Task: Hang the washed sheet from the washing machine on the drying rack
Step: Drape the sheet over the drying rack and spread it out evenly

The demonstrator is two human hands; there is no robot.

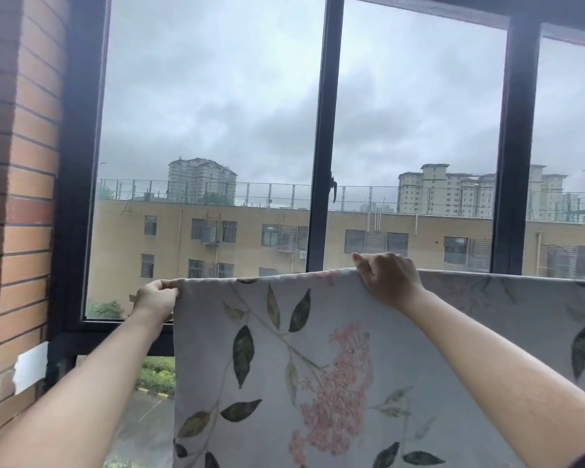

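A pale sheet (277,373) printed with green leaves and pink flowers hangs in front of me, its top fold running level across the lower half of the view. My left hand (156,297) pinches the sheet's upper left corner. My right hand (387,276) grips the top fold further right, fingers curled over its far side. The bar of the drying rack is hidden under the fold. More of the sheet (507,298) stretches away to the right past my right forearm.
A big window with a dark frame (321,136) stands right behind the sheet. A brick wall (17,184) closes off the left side, with a white box (31,368) fixed low on it. Outside are yellow buildings and grey sky.
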